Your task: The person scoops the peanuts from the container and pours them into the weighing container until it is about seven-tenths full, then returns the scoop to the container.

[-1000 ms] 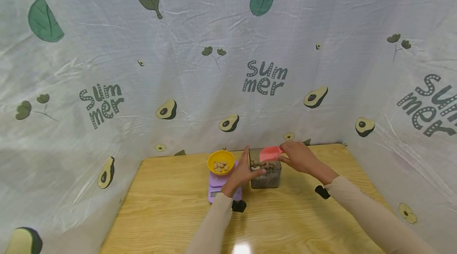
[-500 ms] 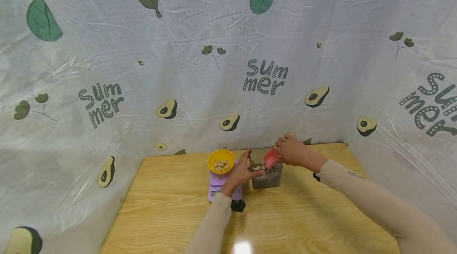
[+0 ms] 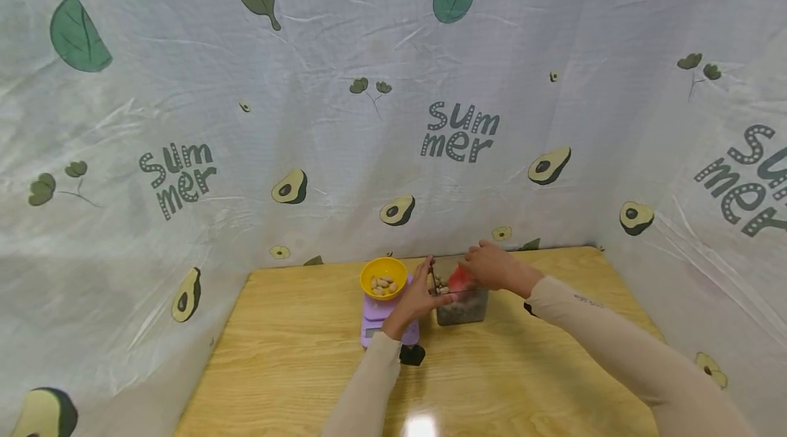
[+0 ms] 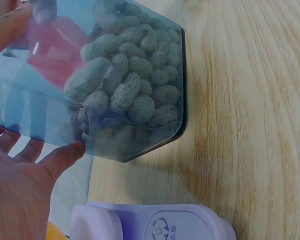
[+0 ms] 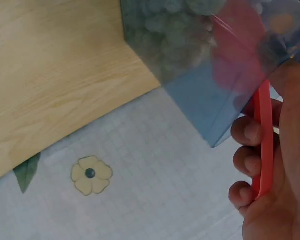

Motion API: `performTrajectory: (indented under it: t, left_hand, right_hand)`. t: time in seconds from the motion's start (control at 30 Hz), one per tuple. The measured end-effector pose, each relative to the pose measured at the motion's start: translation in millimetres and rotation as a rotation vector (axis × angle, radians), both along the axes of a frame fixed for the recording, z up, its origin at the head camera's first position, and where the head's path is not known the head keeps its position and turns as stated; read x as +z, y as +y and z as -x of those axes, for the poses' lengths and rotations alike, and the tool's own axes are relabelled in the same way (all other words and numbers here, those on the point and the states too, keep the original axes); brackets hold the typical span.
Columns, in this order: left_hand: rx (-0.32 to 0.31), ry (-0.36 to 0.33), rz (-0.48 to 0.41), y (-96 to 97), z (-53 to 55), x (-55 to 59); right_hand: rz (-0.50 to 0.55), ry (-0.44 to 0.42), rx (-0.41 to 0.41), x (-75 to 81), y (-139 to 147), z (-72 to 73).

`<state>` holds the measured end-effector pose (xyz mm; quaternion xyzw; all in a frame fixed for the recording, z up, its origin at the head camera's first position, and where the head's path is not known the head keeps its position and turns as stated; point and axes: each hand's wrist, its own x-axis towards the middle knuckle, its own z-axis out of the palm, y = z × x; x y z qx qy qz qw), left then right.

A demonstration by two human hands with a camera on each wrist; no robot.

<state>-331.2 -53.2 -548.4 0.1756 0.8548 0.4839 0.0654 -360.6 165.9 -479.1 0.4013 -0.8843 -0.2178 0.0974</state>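
My right hand (image 3: 488,266) grips the handle of a red scoop (image 5: 264,135), fingers curled round it. The scoop's bowl is down inside a clear, tinted plastic container (image 3: 461,314), seen through the wall in both wrist views. Unshelled peanuts (image 4: 140,85) fill the container's lower part. My left hand (image 3: 413,297) holds the container's left side, thumb across the near wall and fingers along the left side. To the left, a yellow bowl (image 3: 366,274) with several peanuts stands on a lilac kitchen scale (image 3: 372,317).
The wooden table (image 3: 295,348) ends against a white printed sheet (image 3: 332,171) at the back. More sheet hangs at both sides. The scale stands close beside the container, under my left forearm.
My right hand has moved left and lowered the scoop from above the container into the peanuts, tilting it down. My left hand has stayed at the container.
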Motion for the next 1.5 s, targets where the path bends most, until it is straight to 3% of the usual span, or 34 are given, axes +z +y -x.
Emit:
performTrajectory:
  t: [0.6,0.93,1.23,1.5]
  left_hand:
    - [-0.008,0.015,0.038,0.5,1.6,0.6]
    - [0.006,0.026,0.058,1.2,0.4,-0.4]
    - [-0.006,0.021,0.064,0.8,-0.8,-0.2]
    - [0.001,0.003,0.032,1.6,0.8,1.5]
  right_hand:
    - [0.068,-0.094,-0.001,-0.6,4,2.0]
    - [0.024,-0.003,0.023,-5.2,-5,6.0]
    - [0.139,-0.143,0.065,-2.8,-6,5.8]
    - [0.248,-0.225,-0.019,-10.1,-4,5.3]
